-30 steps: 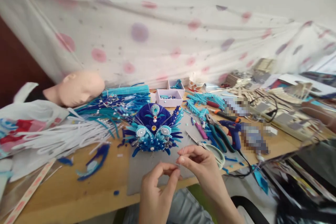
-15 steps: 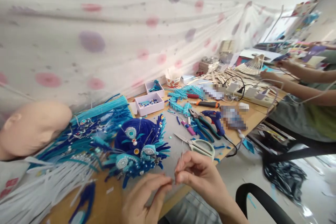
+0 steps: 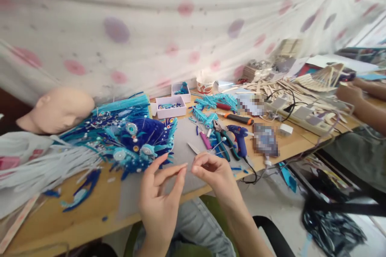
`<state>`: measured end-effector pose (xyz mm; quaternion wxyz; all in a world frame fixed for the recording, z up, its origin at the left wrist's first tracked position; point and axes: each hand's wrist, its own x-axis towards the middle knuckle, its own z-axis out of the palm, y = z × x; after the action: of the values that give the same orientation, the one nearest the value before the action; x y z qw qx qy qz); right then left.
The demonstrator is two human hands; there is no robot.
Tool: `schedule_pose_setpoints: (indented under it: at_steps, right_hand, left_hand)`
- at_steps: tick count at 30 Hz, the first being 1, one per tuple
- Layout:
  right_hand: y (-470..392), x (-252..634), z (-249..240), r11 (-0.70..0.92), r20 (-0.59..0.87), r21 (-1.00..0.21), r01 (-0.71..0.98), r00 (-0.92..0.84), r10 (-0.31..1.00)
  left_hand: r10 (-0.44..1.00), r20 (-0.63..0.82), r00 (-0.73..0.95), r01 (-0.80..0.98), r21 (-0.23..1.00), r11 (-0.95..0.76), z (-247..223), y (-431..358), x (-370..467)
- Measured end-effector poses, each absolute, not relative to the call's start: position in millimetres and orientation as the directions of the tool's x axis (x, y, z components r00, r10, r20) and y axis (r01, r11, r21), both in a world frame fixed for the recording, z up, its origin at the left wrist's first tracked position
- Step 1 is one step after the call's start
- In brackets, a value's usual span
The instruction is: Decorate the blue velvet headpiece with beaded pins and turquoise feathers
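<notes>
My right hand (image 3: 215, 172) is closed in a pinch on a thin beaded wire, whose pale bead (image 3: 224, 139) stands up beyond the fingers. Close to it, my left hand (image 3: 164, 192) pinches thumb and forefinger together; what lies between those tips is too small to make out. Both hands are above the table's front edge. Behind the left hand lies a blue beaded headpiece (image 3: 147, 132) with turquoise leaf shapes and pearls. Scissors (image 3: 193, 147) are mostly hidden behind my right hand. Green-handled pliers (image 3: 222, 148) and a blue glue gun (image 3: 239, 138) lie just beyond.
Bead boxes (image 3: 171, 112) stand at the back beside a paper cup (image 3: 204, 85). A mannequin head (image 3: 64, 110) and white strips (image 3: 69, 156) are at left. To the right are a power strip (image 3: 313, 122), wooden sticks (image 3: 271, 86) and another person's hand (image 3: 348, 94).
The view has swung right and down. My hands have come up and a little apart, the left turning more upright. The bead on the wire now points up and to the right.
</notes>
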<state>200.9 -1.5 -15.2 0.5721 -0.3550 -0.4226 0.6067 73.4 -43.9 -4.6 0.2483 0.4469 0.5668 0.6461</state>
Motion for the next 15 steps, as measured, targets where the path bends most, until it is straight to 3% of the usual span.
schedule_pose_setpoints:
  at_steps: [3, 7, 15]
  right_hand:
    - [4.8, 207.3, -17.3, -0.005, 0.048, -0.904, -0.427, -0.112, 0.993]
    - [10.5, 212.6, -12.9, -0.010, 0.051, -0.895, -0.445, -0.126, 0.991]
    - [14.0, 210.9, 4.5, -0.051, 0.040, -0.911, -0.409, -0.210, 0.977]
  left_hand:
    - [0.779, 0.397, -0.485, 0.302, 0.912, -0.277, -6.5, -43.4, 94.2]
    - [0.760, 0.543, -0.357, 0.525, 0.790, -0.318, -4.8, -44.2, 107.0]
    - [0.692, 0.693, -0.202, 0.758, 0.558, -0.337, 8.2, -46.4, 104.9]
